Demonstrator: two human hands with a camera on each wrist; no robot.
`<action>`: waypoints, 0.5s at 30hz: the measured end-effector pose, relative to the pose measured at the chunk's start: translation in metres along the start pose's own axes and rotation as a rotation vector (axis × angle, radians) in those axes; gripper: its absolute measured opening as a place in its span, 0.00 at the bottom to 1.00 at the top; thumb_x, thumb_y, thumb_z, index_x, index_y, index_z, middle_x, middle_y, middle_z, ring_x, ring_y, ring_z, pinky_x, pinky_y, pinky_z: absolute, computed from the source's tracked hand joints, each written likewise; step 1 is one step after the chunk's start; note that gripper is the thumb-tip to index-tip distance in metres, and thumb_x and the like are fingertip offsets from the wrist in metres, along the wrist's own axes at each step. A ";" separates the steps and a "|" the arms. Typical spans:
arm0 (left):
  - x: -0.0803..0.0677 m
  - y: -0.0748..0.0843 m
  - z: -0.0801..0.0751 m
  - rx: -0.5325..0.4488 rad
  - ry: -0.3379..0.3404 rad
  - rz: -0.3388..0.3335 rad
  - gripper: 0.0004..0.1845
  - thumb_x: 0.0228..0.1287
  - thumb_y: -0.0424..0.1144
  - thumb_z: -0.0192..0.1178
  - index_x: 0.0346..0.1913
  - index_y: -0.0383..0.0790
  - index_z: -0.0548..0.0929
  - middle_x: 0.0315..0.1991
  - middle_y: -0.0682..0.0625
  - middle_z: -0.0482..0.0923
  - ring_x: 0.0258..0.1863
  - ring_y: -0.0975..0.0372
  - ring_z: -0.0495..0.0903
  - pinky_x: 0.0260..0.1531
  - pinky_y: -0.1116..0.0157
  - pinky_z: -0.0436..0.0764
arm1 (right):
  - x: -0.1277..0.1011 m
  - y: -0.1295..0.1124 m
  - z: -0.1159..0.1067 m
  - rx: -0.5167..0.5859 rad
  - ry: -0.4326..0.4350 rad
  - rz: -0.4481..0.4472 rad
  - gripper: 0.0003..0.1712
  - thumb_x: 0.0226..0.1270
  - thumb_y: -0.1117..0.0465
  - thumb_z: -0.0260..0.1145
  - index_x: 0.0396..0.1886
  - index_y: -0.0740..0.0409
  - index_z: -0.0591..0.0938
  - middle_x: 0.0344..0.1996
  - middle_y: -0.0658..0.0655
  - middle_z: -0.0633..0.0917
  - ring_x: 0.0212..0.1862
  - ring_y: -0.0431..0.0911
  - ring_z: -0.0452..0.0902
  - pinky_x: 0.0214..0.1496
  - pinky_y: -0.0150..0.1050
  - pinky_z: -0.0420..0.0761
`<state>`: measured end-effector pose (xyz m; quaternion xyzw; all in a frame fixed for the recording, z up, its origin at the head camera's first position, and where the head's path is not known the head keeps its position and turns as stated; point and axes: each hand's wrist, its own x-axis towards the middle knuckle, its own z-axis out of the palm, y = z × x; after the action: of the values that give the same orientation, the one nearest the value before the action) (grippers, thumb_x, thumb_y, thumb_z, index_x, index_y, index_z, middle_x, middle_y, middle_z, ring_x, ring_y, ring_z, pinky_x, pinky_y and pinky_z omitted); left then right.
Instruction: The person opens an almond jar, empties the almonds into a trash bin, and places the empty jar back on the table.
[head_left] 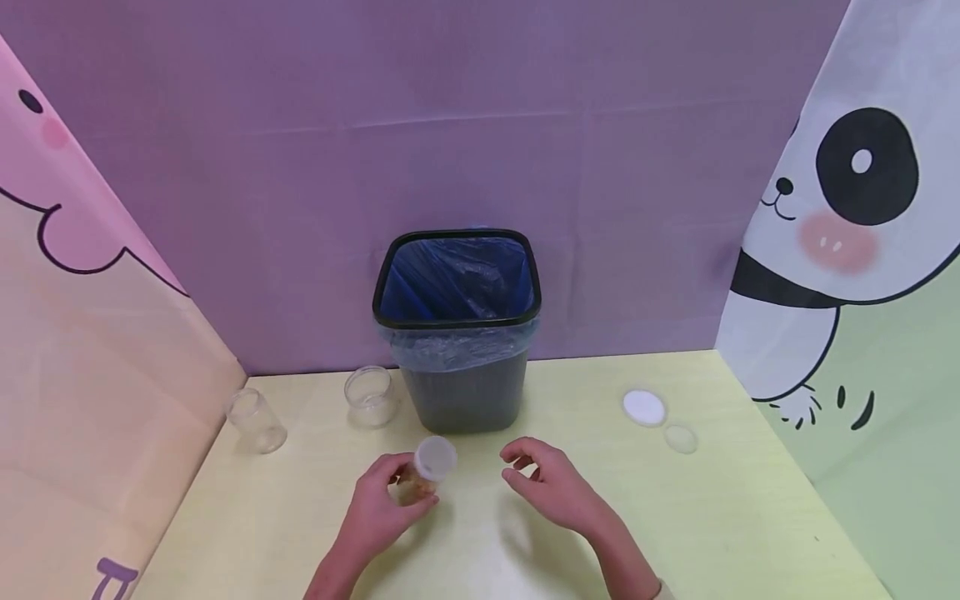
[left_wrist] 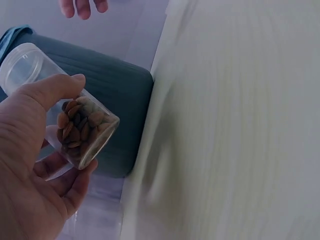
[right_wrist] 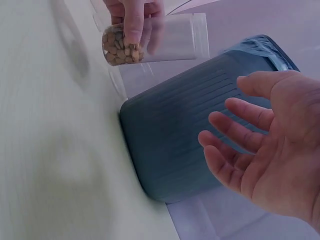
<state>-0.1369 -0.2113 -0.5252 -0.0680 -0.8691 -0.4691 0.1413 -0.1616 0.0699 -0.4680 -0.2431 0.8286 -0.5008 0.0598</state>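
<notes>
My left hand (head_left: 382, 508) grips a clear plastic jar (head_left: 425, 473) with brown seeds in its bottom and a translucent lid on top. The left wrist view shows the jar (left_wrist: 70, 112) held between thumb and fingers. In the right wrist view the jar (right_wrist: 150, 42) hangs above the table beside the bin. My right hand (head_left: 543, 483) hovers open a short way right of the jar, fingers loosely curved, holding nothing. The right hand's fingers (right_wrist: 240, 130) spread in front of the dark grey waste bin (right_wrist: 185, 135).
A dark bin (head_left: 457, 333) with a blue liner stands at the back centre of the yellow table (head_left: 712, 517). Two empty clear jars (head_left: 257, 419) (head_left: 370, 395) lie left of it. A white lid (head_left: 644, 407) and a clear lid (head_left: 681, 437) lie to the right. Cloth walls enclose three sides.
</notes>
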 end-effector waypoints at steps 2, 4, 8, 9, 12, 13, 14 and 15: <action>0.000 0.001 0.000 0.045 -0.011 0.009 0.29 0.34 0.39 0.83 0.46 0.50 0.83 0.40 0.62 0.77 0.40 0.66 0.76 0.42 0.61 0.78 | -0.001 0.000 0.001 -0.002 -0.004 -0.001 0.09 0.69 0.58 0.64 0.47 0.50 0.80 0.43 0.43 0.81 0.46 0.45 0.79 0.43 0.37 0.78; -0.001 0.002 0.000 0.097 -0.026 0.011 0.29 0.34 0.40 0.83 0.46 0.50 0.83 0.41 0.63 0.76 0.40 0.67 0.75 0.42 0.61 0.78 | -0.002 -0.001 0.002 -0.001 -0.011 0.000 0.09 0.68 0.57 0.64 0.46 0.50 0.80 0.43 0.44 0.81 0.47 0.47 0.78 0.43 0.38 0.78; -0.003 0.004 0.001 0.180 -0.054 0.034 0.30 0.34 0.44 0.82 0.47 0.49 0.82 0.41 0.64 0.75 0.41 0.69 0.76 0.43 0.61 0.79 | -0.004 -0.001 0.005 -0.007 -0.020 0.003 0.11 0.67 0.56 0.66 0.47 0.50 0.79 0.43 0.43 0.81 0.47 0.47 0.78 0.45 0.39 0.78; -0.003 0.005 0.002 0.193 -0.058 0.042 0.30 0.34 0.45 0.82 0.47 0.49 0.82 0.42 0.64 0.74 0.41 0.69 0.76 0.43 0.60 0.79 | -0.004 -0.001 0.006 -0.011 -0.019 0.001 0.11 0.67 0.56 0.66 0.47 0.50 0.79 0.43 0.42 0.81 0.47 0.46 0.78 0.45 0.39 0.78; -0.004 0.008 0.004 0.216 -0.066 0.053 0.31 0.35 0.47 0.82 0.47 0.49 0.82 0.42 0.64 0.74 0.41 0.68 0.76 0.43 0.60 0.79 | -0.005 -0.001 0.009 -0.017 -0.013 -0.009 0.12 0.66 0.55 0.67 0.47 0.50 0.79 0.43 0.42 0.81 0.46 0.43 0.78 0.45 0.42 0.78; -0.004 0.008 0.004 0.218 -0.069 0.050 0.31 0.35 0.47 0.82 0.47 0.50 0.82 0.42 0.64 0.74 0.40 0.68 0.76 0.42 0.60 0.79 | -0.005 -0.001 0.011 -0.016 -0.015 -0.009 0.12 0.66 0.54 0.67 0.47 0.50 0.79 0.43 0.42 0.81 0.46 0.43 0.78 0.46 0.43 0.78; -0.005 0.009 0.005 0.220 -0.072 0.047 0.31 0.35 0.46 0.82 0.47 0.50 0.82 0.41 0.64 0.74 0.40 0.69 0.76 0.42 0.61 0.79 | -0.006 -0.001 0.012 -0.014 -0.018 -0.007 0.13 0.65 0.54 0.67 0.47 0.50 0.79 0.43 0.42 0.80 0.46 0.42 0.77 0.46 0.44 0.78; -0.005 0.009 0.006 0.219 -0.077 0.043 0.30 0.35 0.46 0.82 0.47 0.50 0.82 0.41 0.64 0.74 0.40 0.69 0.75 0.42 0.61 0.79 | -0.006 0.000 0.014 -0.011 -0.022 -0.003 0.13 0.65 0.54 0.68 0.47 0.49 0.79 0.43 0.42 0.80 0.46 0.42 0.77 0.46 0.45 0.78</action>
<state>-0.1306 -0.2015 -0.5232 -0.0884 -0.9184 -0.3651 0.1244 -0.1514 0.0619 -0.4755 -0.2500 0.8302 -0.4938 0.0667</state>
